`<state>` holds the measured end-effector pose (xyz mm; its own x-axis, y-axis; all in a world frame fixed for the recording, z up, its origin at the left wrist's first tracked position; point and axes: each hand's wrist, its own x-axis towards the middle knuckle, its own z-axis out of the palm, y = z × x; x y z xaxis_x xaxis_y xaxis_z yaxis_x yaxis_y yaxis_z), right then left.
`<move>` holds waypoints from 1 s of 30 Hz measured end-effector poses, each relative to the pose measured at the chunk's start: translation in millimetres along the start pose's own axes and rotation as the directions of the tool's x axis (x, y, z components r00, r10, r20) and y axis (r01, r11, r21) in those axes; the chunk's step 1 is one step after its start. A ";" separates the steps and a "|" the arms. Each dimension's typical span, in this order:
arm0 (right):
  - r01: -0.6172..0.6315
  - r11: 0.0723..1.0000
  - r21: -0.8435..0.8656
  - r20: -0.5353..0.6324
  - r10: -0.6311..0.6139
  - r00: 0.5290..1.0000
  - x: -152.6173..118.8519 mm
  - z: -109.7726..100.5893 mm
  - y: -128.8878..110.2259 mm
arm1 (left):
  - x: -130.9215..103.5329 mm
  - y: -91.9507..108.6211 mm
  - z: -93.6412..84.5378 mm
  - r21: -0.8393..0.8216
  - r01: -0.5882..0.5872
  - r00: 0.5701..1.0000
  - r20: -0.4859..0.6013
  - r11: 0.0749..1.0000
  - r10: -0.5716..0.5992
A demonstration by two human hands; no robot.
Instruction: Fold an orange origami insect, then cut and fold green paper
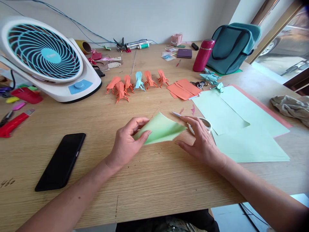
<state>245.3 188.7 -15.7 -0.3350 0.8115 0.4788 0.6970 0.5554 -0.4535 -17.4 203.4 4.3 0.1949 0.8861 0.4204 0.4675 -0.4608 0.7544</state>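
Observation:
In the middle of the view, my left hand (130, 138) pinches a small sheet of light green paper (160, 129) at its left end, thumb on top. The sheet curves upward and is held just over the wooden table. My right hand (201, 140) is at the paper's right corner with thumb and fingers spread apart, and it grips nothing. Under and behind its fingers lie scissors (209, 124), partly hidden, blade tips pointing left. Larger pale green sheets (251, 145) rest just right of this hand.
Folded orange paper figures (120, 91) and a blue one (138, 80) stand behind my hands, near orange paper pieces (183, 88). A fan (84, 80) and a black phone (60, 161) are at left. A pink bottle (204, 55) and teal bag (228, 48) stand at back right.

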 end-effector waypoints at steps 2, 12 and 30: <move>0.017 0.999 0.033 -0.023 -0.016 1.000 1.6 -2.1 -8.0 | -4.5 5.4 4.3 0.018 -0.041 0.998 0.043 0.999 0.040; -0.049 0.970 0.237 -0.041 0.060 0.997 1.2 -7.4 -25.5 | -20.4 30.8 19.1 -0.133 -0.036 0.976 0.208 0.990 0.064; -0.142 0.863 0.486 -0.023 0.175 0.984 23.9 -13.1 -46.7 | -15.3 35.8 10.1 0.132 -0.289 0.948 0.177 0.948 0.265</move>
<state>213.0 179.7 26.8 -0.1933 0.8916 0.4096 0.3407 0.4525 -0.8241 5.0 173.8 19.8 0.4610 0.7268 0.5091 0.5009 -0.6867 0.5268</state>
